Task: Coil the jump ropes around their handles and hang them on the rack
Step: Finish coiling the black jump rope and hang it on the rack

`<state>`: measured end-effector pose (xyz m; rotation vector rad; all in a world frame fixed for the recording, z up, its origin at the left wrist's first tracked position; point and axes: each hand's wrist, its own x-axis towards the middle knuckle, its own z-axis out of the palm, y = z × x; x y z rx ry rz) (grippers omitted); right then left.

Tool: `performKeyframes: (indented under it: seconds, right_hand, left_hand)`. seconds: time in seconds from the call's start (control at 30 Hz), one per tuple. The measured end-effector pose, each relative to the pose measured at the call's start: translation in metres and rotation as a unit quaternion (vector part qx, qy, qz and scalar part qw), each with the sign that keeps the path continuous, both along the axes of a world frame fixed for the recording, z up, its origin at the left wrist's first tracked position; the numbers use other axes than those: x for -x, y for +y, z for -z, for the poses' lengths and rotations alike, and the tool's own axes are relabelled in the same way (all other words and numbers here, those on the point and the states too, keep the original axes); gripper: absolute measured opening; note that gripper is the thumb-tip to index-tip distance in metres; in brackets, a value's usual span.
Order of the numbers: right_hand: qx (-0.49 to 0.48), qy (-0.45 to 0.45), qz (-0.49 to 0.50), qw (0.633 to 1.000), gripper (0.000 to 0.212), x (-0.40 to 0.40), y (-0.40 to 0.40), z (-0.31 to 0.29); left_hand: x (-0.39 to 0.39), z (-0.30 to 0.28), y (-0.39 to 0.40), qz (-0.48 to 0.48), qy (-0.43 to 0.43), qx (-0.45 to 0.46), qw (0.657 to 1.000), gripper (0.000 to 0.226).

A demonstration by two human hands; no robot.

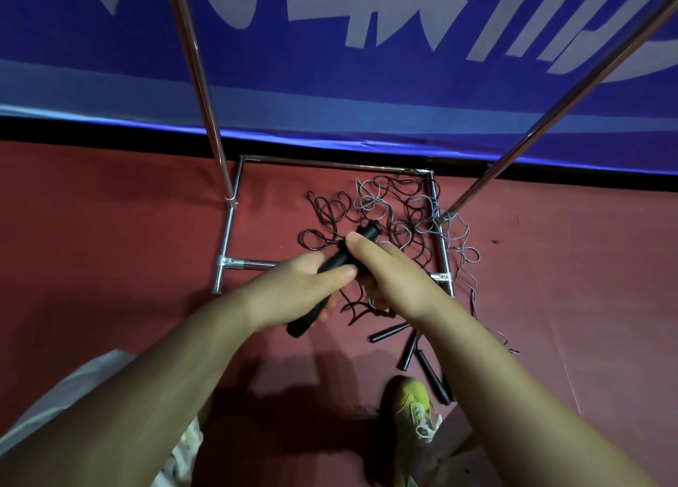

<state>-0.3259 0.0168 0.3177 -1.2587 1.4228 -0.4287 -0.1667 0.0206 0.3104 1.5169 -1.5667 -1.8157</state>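
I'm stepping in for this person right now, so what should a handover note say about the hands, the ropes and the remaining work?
Left hand: grips the black handles held together.
Right hand: fingers curled round the same handles from the other side.
Ropes: a tangle of cords lies on the red floor inside the rack base; three loose handles lie beside a yellow shoe.
Done: nothing coiled or hung in view.
Left: coil each rope round its handles, hang them all.
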Motion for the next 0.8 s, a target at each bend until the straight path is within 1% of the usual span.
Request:
performKeyframes:
  seconds: [0.07,0.1,0.13,0.17,0.23,0.27,0.3,0.33,0.37,0.4,0.47,0.53,0.57,0.63,0.7,0.73,0.8]
  right_hand:
    - [0.008,-0.041,0.018,0.999,0.040,-0.001,0.001,-0.002]
    - [0.005,-0.067,0.028,0.997,0.039,-0.001,0.001,-0.003]
    - [0.002,-0.096,0.035,0.995,0.041,-0.001,0.001,-0.003]
    - [0.000,-0.127,0.042,0.991,0.044,-0.002,0.001,-0.004]
    - [0.006,-0.185,0.057,0.981,0.050,-0.001,0.001,-0.003]
    - [0.017,-0.208,0.057,0.976,0.049,0.001,0.001,-0.002]
    - [0.031,-0.229,0.051,0.972,0.046,0.001,0.002,-0.002]
    - [0.042,-0.247,0.041,0.967,0.044,0.002,0.003,-0.002]
    - [0.047,-0.259,0.035,0.964,0.046,0.002,0.004,-0.003]
    - [0.046,-0.263,0.032,0.963,0.052,0.003,0.004,-0.003]
    - [0.032,-0.245,0.031,0.968,0.064,0.004,0.001,-0.004]
    - [0.017,-0.215,0.030,0.976,0.068,0.006,-0.002,-0.004]
    - [0.014,-0.196,0.023,0.980,0.066,0.007,-0.003,-0.005]
    - [0.020,-0.153,-0.004,0.988,0.057,0.010,-0.003,-0.008]
    - [0.018,-0.121,-0.021,0.992,0.059,0.012,0.000,-0.011]
    - [0.017,-0.104,-0.013,0.994,0.059,0.012,0.001,-0.012]
    - [0.034,-0.054,0.003,0.998,0.056,0.010,0.002,-0.011]
  left_hand:
    - [-0.005,0.000,0.000,-0.012,0.094,-0.084,0.992,0.034]
    - [-0.007,0.001,-0.001,-0.013,0.161,-0.141,0.977,0.035]
    - [-0.008,0.003,-0.001,-0.003,0.241,-0.198,0.950,0.039]
    - [-0.009,0.006,0.000,0.022,0.326,-0.247,0.912,0.047]
    - [-0.006,0.015,0.003,0.074,0.491,-0.317,0.808,0.057]
    - [-0.001,0.019,0.007,0.091,0.554,-0.335,0.757,0.060]
    - [0.004,0.022,0.012,0.103,0.594,-0.343,0.720,0.062]
    - [0.010,0.023,0.017,0.115,0.615,-0.343,0.701,0.061]
    - [0.015,0.023,0.022,0.123,0.618,-0.329,0.704,0.055]
    - [0.018,0.022,0.025,0.125,0.608,-0.310,0.721,0.045]
    - [0.017,0.013,0.021,0.093,0.545,-0.274,0.787,0.032]
    - [0.009,0.006,0.012,0.040,0.460,-0.257,0.849,0.036]
    - [0.005,0.002,0.008,0.022,0.426,-0.247,0.870,0.039]
    - [0.000,-0.004,0.004,-0.009,0.369,-0.222,0.903,0.033]
    - [-0.002,-0.007,0.003,-0.037,0.308,-0.186,0.932,0.023]
    - [-0.003,-0.008,0.002,-0.046,0.287,-0.174,0.941,0.022]
    - [-0.002,-0.008,0.001,-0.055,0.268,-0.166,0.947,0.022]
